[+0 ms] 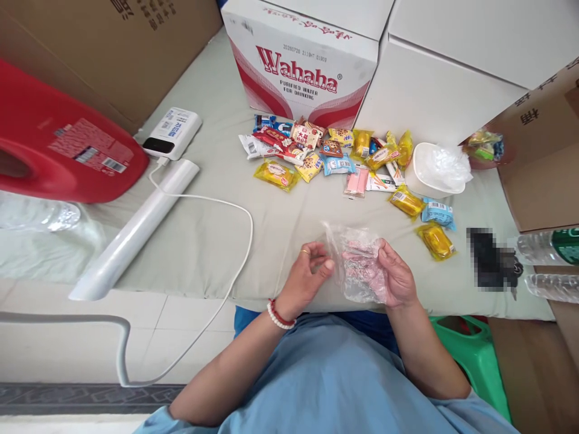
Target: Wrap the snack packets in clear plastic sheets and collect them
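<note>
A crumpled clear plastic bag (359, 280) hangs in front of my body above the table edge. My right hand (398, 274) pinches its right side between thumb and fingers, and the palm shows pink through the film. Just left of the bag is my left hand (310, 271), with a ring and a bracelet on it. Its fingers are loosely curled and the thumb is apart, with nothing visible between them. Beyond both hands lie several wrapped snacks (304, 140), and yellow packets (435, 240) lie to the right.
A white tub (416, 172) holds clear plastic bags (446, 169). A Wahaha carton (303, 66) stands at the back. On the left are a red jug (67, 138), a white device (174, 132), its cable (246, 211) and a plastic roll (140, 226). Bottles (549, 247) lie at the right.
</note>
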`<state>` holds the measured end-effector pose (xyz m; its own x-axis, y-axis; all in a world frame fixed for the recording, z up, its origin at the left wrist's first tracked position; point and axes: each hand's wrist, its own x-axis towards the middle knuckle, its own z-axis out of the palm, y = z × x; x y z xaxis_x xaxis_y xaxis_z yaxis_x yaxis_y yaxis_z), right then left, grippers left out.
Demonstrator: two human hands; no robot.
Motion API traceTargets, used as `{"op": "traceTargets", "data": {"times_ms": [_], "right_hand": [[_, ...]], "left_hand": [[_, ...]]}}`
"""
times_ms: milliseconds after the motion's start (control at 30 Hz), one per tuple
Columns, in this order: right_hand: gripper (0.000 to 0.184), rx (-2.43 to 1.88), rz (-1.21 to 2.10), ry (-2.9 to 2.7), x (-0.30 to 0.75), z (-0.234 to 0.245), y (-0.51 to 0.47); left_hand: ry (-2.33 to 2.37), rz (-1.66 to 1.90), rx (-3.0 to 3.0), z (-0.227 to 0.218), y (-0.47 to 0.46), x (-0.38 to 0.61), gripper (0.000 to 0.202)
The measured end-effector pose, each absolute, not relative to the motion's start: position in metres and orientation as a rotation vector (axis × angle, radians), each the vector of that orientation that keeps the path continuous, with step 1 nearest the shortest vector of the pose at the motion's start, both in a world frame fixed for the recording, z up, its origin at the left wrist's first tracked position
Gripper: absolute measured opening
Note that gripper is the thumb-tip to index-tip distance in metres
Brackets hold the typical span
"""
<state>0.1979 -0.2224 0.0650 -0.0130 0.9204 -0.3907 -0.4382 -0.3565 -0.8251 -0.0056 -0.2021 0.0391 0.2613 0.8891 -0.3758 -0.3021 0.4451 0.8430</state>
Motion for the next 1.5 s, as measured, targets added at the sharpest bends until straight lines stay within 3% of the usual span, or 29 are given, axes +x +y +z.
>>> {"op": "traceTargets", "data": {"times_ms": [100, 333, 500, 600, 733, 800, 1067, 1333, 1500], "right_hand": [[0.044, -1.147, 1.659, -0.590, 0.190, 0.068, -0.224], [0.040, -1.211, 1.549, -0.632, 0.204, 0.077, -0.227], [0.039, -1.235, 1.430, -0.541, 0.230, 0.079, -0.228], [0.040, -1.180, 1.389, -0.506, 0.233, 0.080, -0.229], [0.036, -1.113, 1.525, -0.593, 0.210, 0.080, -0.232], [0.036, -1.076, 1.630, -0.688, 0.195, 0.080, -0.234], [0.027, -1.129, 1.485, -0.772, 0.211, 0.087, -0.226], [0.037, -1.387, 1.306, -0.753, 0.248, 0.088, -0.224], [0.043, -1.535, 1.257, -0.771, 0.259, 0.084, -0.217]], "left_hand": [[0.765, 0.909, 0.580, 0.048, -0.205, 0.010, 0.076], [0.774, 0.895, 0.440, 0.044, -0.194, 0.000, 0.032], [0.869, 0.848, 0.421, 0.038, -0.186, -0.027, 0.030], [0.840, 0.852, 0.407, 0.046, -0.189, -0.033, 0.036], [0.635, 0.824, 0.413, 0.061, -0.202, -0.017, 0.083], [0.658, 0.830, 0.436, 0.066, -0.205, -0.004, 0.093], [0.804, 0.825, 0.374, 0.062, -0.186, -0.022, 0.043], [0.803, 0.806, 0.451, 0.062, -0.180, -0.059, 0.043], [1.000, 1.007, 0.377, 0.059, -0.178, -0.069, 0.053]]}}
